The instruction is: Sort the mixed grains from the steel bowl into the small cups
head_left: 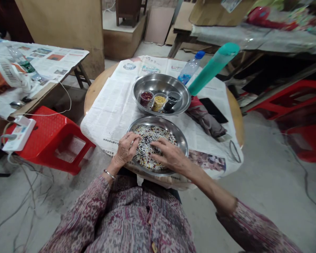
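Nearest, my 2 patterned sleeves (86,207), reaching forward to the worktop; 1 silver-coloured bracelet (110,174) on my left wrist; my left hand (125,149), at the left side of the near basin (180,136), fingers curled with the thumb close to them, whether pinching anything I cannot tell; my right hand (171,154), over the right half of the same basin, fingers bent and parted, thumb held away, its tips at the grains.

In the near basin, metal, round: mixed small grains and beans (144,160), mostly white, with black, yellow and dark red among them; a darker patch of black lies between my hands.

Just beyond, 1 further metal basin (160,83), holding 3 clear cups: dark red beans (146,97) at left, yellow beans (159,102) in the middle, black beans (171,101) at right; a few loose bits on its floor.

To the right, on newspaper (107,123) over the round worktop (96,93): 1 grey-brown cloth (209,123); 1 flat black object (214,109) beside it; farther, 1 clear blue-capped bottle (191,67); 1 long teal object (214,68), tilted.
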Demonstrator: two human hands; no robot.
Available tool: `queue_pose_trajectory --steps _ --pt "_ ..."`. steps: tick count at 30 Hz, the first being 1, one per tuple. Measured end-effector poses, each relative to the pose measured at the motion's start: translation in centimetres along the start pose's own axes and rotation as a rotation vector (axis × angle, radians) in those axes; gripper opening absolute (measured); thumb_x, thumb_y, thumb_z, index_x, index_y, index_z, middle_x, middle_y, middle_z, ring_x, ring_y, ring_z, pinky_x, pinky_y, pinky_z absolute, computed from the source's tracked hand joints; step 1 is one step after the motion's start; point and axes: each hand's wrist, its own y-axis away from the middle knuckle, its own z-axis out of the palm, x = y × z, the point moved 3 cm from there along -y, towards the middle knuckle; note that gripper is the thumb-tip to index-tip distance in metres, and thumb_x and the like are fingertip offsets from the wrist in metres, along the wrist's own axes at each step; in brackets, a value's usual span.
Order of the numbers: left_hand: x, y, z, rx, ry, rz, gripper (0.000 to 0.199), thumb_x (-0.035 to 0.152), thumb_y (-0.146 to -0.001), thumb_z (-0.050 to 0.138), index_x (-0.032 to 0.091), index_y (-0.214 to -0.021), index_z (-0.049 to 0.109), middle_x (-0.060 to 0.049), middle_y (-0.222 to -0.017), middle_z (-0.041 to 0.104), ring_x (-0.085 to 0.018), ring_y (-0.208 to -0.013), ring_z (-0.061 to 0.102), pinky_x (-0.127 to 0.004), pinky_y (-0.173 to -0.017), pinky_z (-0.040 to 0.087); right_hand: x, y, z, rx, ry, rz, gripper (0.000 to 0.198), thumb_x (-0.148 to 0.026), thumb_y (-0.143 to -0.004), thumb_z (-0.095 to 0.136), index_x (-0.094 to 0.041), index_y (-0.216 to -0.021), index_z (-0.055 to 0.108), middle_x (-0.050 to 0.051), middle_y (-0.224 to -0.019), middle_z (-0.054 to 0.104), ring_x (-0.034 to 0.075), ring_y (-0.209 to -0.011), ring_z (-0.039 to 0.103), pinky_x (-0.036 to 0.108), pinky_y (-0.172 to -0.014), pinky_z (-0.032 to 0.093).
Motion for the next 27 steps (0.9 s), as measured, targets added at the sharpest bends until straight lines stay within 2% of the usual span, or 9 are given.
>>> queue_pose_trajectory --steps 4,8,11,14,18,20,24,25,27 --pt "0.1 -0.1 -0.1 -0.006 -0.018 -0.005 0.02 0.02 -0.101 0.045 0.018 -0.092 0.062 -0.004 -0.088 0.067 -0.017 -0.09 0.062 -0.031 -0.084 0.05 -2.3 -1.7 1.5 -0.102 -0.031 -0.128 0.025 -0.015 -0.092 0.053 -0.021 -0.114 0.064 0.009 -0.107 0.062 0.02 -0.095 0.06 0.034 -0.084 0.051" --pt "0.2 -0.2 -0.3 0.002 -0.018 -0.004 0.019 0.02 -0.1 0.046 0.018 -0.093 0.063 -0.004 -0.088 0.067 -0.016 -0.088 0.062 -0.03 -0.083 0.05 -1.3 -4.9 0.9 -0.07 0.137 -0.026 0.032 -0.003 -0.089 0.046 -0.02 -0.107 0.067 0.009 -0.101 0.065 0.021 -0.097 0.059 0.031 -0.081 0.048" --pt "0.1 -0.2 -0.3 0.014 -0.017 0.004 0.019 0.019 -0.1 0.046 0.018 -0.093 0.063 -0.004 -0.087 0.066 -0.016 -0.087 0.062 -0.029 -0.082 0.05 -0.2 -5.3 -0.5 -0.059 0.308 0.098 0.03 -0.002 -0.086 0.049 -0.019 -0.1 0.069 0.012 -0.108 0.067 0.025 -0.104 0.059 0.031 -0.077 0.047" --pt "0.1 -0.1 -0.3 0.014 -0.018 0.02 0.019 0.019 -0.1 0.045 0.018 -0.094 0.063 -0.004 -0.087 0.065 -0.016 -0.086 0.061 -0.029 -0.082 0.05 -0.1 -4.1 -1.4 -0.081 0.368 0.184 0.025 -0.006 -0.088 0.049 -0.019 -0.095 0.069 0.012 -0.1 0.07 0.023 -0.091 0.063 0.031 -0.071 0.045" --pt "0.2 -0.2 -0.4 0.012 -0.015 0.029 0.018 0.018 -0.1 0.046 0.018 -0.094 0.062 -0.004 -0.089 0.067 -0.016 -0.088 0.062 -0.029 -0.082 0.05 -1.0 -3.3 -2.1 -0.128 0.227 0.113 0.017 -0.015 -0.089 0.055 -0.023 -0.082 0.069 0.004 -0.084 0.073 0.018 -0.079 0.065 0.028 -0.068 0.042" --pt "0.3 -0.2 -0.4 0.013 -0.013 0.035 0.017 0.017 -0.099 0.046 0.018 -0.094 0.062 -0.004 -0.089 0.067 -0.016 -0.088 0.062 -0.03 -0.082 0.05 -0.5 -4.2 -3.7 -0.018 0.134 0.147 0.015 -0.02 -0.088 0.058 -0.025 -0.082 0.07 0.002 -0.085 0.074 0.018 -0.079 0.066 0.028 -0.068 0.042" --pt "0.3 -0.3 -0.4 0.016 -0.007 0.041 0.017 0.017 -0.099 0.046 0.018 -0.093 0.062 -0.004 -0.085 0.066 -0.016 -0.084 0.062 -0.03 -0.081 0.05 3.4 -7.3 -8.9 0.354 0.085 0.401 0.019 -0.03 -0.09 0.056 -0.024 -0.092 0.074 0.004 -0.093 0.076 0.02 -0.081 0.067 0.031 -0.071 0.046" --pt "0.3 -0.3 -0.4 0.014 -0.007 0.041 0.017 0.016 -0.099 0.046 0.018 -0.093 0.062 -0.004 -0.085 0.066 -0.016 -0.084 0.062 -0.03 -0.081 0.05 4.5 -8.3 -10.1 0.406 0.115 0.443 0.021 -0.03 -0.089 0.056 -0.023 -0.094 0.075 0.006 -0.095 0.075 0.021 -0.084 0.066 0.033 -0.073 0.047" --pt "0.3 -0.3 -0.5 0.009 -0.006 0.036 0.017 0.016 -0.099 0.046 0.018 -0.092 0.061 -0.004 -0.086 0.066 -0.016 -0.084 0.062 -0.03 -0.081 0.05 6.8 -10.3 -11.8 0.412 0.191 0.515 0.022 -0.028 -0.087 0.057 -0.021 -0.094 0.076 0.009 -0.101 0.075 0.023 -0.09 0.066 0.035 -0.077 0.049"
